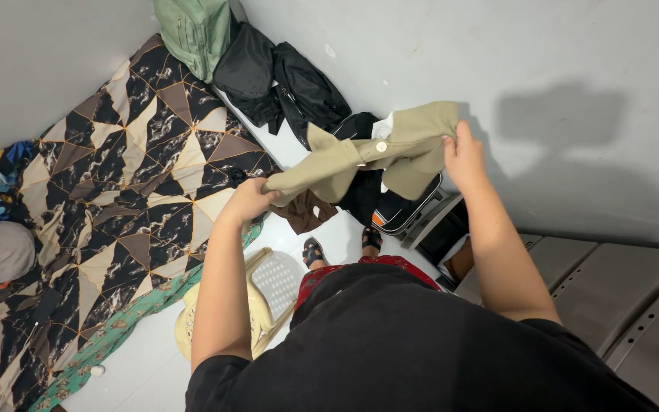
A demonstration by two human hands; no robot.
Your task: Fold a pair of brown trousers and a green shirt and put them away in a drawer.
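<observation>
Against a plain grey wall (436, 46), one khaki garment (379, 152) with a single pale button is held up at chest height, stretched between two bare hands above a white floor (146, 366). One mattress (108, 206), covered in a black, tan and cream triangle-patterned sheet with a green floral edge, is seen filling the left of the view. Two grey panels (634, 290) are seen at lower right. One green backpack (192, 30) and two black bags (284, 80) are propped where the mattress meets the wall. One cream plastic laundry basket (268, 297) is set on the floor just beside the mattress edge, below the left arm. One dark brown cloth (306, 210) is left lying on the floor under the garment. Two sandalled feet (341, 246) are planted between basket and cloth. The left hand (249, 200) is closed in a fist around the garment's lower left end; the right hand (463, 156) is closed on its upper right edge, fingers pinched over the fabric.
</observation>
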